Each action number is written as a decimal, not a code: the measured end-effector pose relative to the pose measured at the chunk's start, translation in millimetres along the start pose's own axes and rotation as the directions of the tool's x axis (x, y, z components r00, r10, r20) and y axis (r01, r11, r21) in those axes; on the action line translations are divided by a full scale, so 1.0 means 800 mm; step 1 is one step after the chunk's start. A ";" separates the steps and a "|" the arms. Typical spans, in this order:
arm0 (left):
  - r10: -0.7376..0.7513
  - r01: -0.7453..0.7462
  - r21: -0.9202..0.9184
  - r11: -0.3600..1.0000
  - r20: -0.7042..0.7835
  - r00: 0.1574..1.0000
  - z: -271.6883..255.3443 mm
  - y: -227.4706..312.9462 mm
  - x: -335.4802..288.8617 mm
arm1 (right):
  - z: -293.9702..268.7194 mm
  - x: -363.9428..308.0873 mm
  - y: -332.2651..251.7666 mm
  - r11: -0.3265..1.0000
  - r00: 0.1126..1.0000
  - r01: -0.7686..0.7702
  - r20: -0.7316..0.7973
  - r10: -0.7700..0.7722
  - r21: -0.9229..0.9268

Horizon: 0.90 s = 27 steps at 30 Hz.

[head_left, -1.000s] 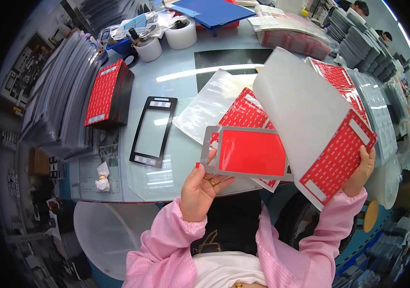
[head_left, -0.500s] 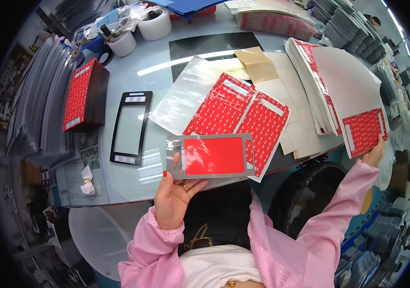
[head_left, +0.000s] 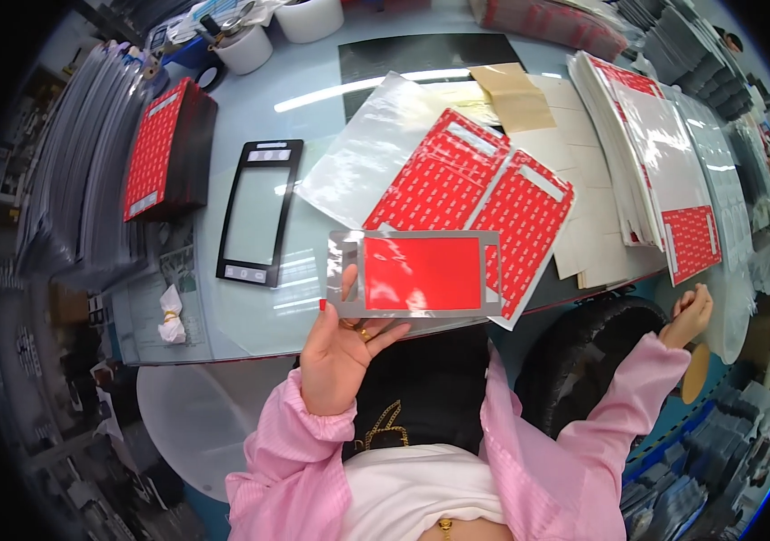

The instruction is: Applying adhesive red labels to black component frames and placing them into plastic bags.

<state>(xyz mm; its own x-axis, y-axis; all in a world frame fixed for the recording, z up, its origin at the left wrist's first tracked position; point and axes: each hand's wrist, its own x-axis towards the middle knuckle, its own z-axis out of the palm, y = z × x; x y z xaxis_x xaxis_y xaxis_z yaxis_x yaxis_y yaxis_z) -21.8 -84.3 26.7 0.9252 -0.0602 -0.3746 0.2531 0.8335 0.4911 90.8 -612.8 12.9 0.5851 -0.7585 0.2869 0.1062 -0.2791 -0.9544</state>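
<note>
My left hand (head_left: pixel 344 356) grips a flat panel (head_left: pixel 421 273) by its left end, thumb in front and fingers behind. The panel has a grey frame, a red middle and a clear window at each end. It is held above the table's front edge, overlapping red patterned sheets (head_left: pixel 522 230). My right hand (head_left: pixel 691 316) is off the table's right side, its fingers curled with nothing visible in them. Just above it hangs the red patterned corner of a sheet (head_left: pixel 693 243), apart from the fingers. A black rectangular frame (head_left: pixel 231 216) lies to the left of the panel.
A block of red-faced pieces (head_left: pixel 155 158) stands at left beside grey stacked sheets (head_left: pixel 69 171). A sheet pile (head_left: pixel 615 153) lies at right. Behind are a clear film (head_left: pixel 358 153), brown paper (head_left: pixel 516 95) and a white tool cup (head_left: pixel 245 50). A black chair (head_left: pixel 574 370) stands below.
My right hand has let go of the red patterned sheet and drawn down from it. The sheet has settled against the pile at right. My left hand still holds the panel.
</note>
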 end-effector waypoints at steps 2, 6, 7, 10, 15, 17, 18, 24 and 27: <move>0.016 -0.016 0.014 1.000 0.006 1.000 -0.002 0.001 -0.002 | 0.015 -0.043 0.002 0.998 0.982 0.001 0.188 0.011 -0.063; 0.025 -0.024 -0.013 1.000 0.038 0.999 -0.009 -0.003 -0.002 | 0.032 -0.106 -0.019 0.925 0.635 -0.228 0.674 0.377 -0.303; 0.029 -0.028 -0.022 0.999 0.050 0.998 -0.011 -0.004 -0.001 | 0.041 -0.124 -0.031 0.905 0.487 -0.240 0.763 0.425 -0.351; 0.042 -0.037 -0.049 0.998 0.087 0.995 -0.017 -0.005 -0.002 | 0.064 -0.168 -0.055 0.862 0.215 -0.297 0.851 0.480 -0.412; 0.034 -0.031 -0.057 0.998 0.042 0.999 -0.010 -0.001 -0.010 | 0.100 -0.230 -0.085 0.766 0.012 -0.409 0.836 0.549 -0.496; 0.031 -0.029 -0.033 0.999 0.046 0.998 -0.017 0.003 -0.018 | 0.105 -0.247 -0.084 0.788 0.073 -0.439 0.857 0.511 -0.432; 0.025 -0.025 -0.039 0.999 0.016 1.000 -0.018 0.006 -0.023 | 0.109 -0.253 -0.089 0.768 0.110 -0.495 0.847 0.519 -0.406; 0.071 -0.072 0.022 0.997 0.017 0.997 -0.042 0.019 -0.047 | 0.110 -0.263 -0.095 0.781 0.202 -0.520 0.838 0.507 -0.346; 0.088 -0.088 0.030 0.996 0.006 0.996 -0.053 0.022 -0.052 | 0.118 -0.259 -0.104 0.792 0.231 -0.509 0.833 0.502 -0.336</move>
<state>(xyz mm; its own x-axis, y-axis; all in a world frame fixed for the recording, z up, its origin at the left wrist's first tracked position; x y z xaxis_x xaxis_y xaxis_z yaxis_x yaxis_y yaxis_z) -67.6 -44.3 17.6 0.9455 0.0105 -0.3255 0.1787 0.8187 0.5457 36.5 -376.5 25.1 0.8586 0.1753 -0.4817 -0.4840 -0.0326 -0.8745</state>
